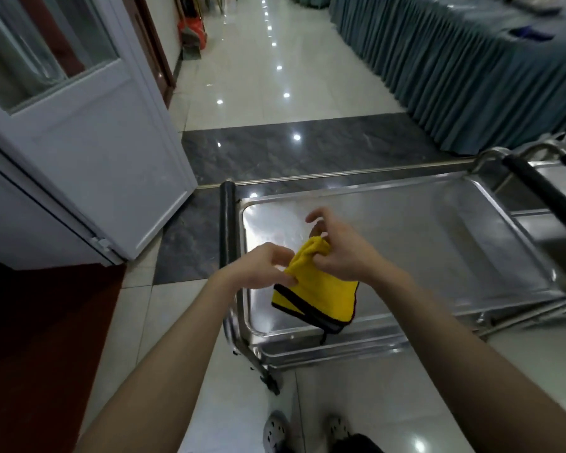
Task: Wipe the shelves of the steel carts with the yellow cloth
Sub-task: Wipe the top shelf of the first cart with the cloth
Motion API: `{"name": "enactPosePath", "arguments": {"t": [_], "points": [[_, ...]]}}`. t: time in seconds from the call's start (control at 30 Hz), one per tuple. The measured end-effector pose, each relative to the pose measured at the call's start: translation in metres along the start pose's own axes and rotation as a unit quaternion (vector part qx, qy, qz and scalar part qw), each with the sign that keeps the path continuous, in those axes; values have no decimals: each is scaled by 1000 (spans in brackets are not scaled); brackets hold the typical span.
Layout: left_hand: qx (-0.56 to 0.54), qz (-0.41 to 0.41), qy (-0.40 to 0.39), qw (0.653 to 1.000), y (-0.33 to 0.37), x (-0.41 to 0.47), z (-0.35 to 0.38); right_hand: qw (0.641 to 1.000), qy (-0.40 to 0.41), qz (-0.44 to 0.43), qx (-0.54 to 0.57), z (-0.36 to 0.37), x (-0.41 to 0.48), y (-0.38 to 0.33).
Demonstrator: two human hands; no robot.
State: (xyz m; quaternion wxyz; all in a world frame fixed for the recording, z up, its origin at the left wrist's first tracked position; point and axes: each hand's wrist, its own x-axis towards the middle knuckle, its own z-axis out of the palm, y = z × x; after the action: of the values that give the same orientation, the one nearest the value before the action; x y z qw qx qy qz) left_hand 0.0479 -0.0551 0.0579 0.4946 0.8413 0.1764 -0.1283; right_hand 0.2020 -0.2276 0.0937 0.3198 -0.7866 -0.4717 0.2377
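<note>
A yellow cloth (317,294) with a dark trim hangs folded between both hands, above the near left corner of the steel cart's top shelf (422,243). My left hand (262,268) pinches the cloth's upper left edge. My right hand (337,248) grips the bunched top of the cloth, with its index finger and thumb lifted. The cloth's lower corner dangles over the shelf's front rim. The shelf is a shiny tray with raised edges and a black handle (227,220) at its left end.
A second steel cart (556,181) with a black handle stands against the first at the right. An open white door (89,152) is to the left. Blue skirted tables (471,67) line the right of the glossy tiled corridor. My shoes (276,431) are below.
</note>
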Motion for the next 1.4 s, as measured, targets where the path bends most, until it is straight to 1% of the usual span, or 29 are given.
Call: {"name": "enactPosePath", "arguments": {"t": [0.07,0.13,0.17,0.2,0.3,0.37,0.43,0.5,0.57,0.63,0.7,0.77,0.8,0.87,0.9,0.97,1.07,1.1,1.17,1.27,1.4], "points": [[-41,-10,41,998,0,0,16,998,30,37,43,2,-11,23],[-20,-31,80,996,-4,0,29,995,10,86,49,8,-22,47],[1,-47,73,996,-7,0,37,993,-16,106,42,12,-28,60],[24,-65,48,996,-10,-1,44,991,-46,121,40,19,-35,71],[75,-119,-51,989,-20,-5,63,982,-108,146,59,34,-57,92],[67,-138,-56,987,-22,-3,67,979,-124,149,66,36,-60,101],[50,-135,-1,990,-20,6,67,984,-99,135,64,34,-51,109],[41,-132,96,986,-21,18,67,990,-30,128,54,34,-34,115],[77,-128,171,974,-27,24,68,992,10,124,19,43,-23,122],[137,-124,212,960,-39,23,71,993,-5,111,-47,67,-24,131],[210,-119,256,936,-49,15,74,989,-50,88,-103,100,-34,140],[286,-108,317,898,-59,4,72,977,-100,54,-182,132,-45,146],[319,-105,343,877,-64,0,69,969,-111,44,-218,144,-48,148],[356,-103,375,850,-75,-6,60,957,-102,41,-268,160,-48,151],[355,-107,382,847,-81,-6,53,952,-90,44,-288,165,-46,152],[325,-141,382,854,-93,-2,40,945,-63,45,-317,178,-44,157],[224,-197,364,882,-104,10,33,943,-20,48,-328,201,-45,162],[196,-198,366,888,-107,12,34,943,-9,49,-328,209,-44,159],[175,-181,382,889,-109,16,38,946,-2,33,-322,231,-34,145],[179,-157,403,884,-109,15,40,954,-9,-16,-299,265,-10,112],[179,-157,400,885,-107,17,37,955,5,-15,-295,280,9,102]]}}
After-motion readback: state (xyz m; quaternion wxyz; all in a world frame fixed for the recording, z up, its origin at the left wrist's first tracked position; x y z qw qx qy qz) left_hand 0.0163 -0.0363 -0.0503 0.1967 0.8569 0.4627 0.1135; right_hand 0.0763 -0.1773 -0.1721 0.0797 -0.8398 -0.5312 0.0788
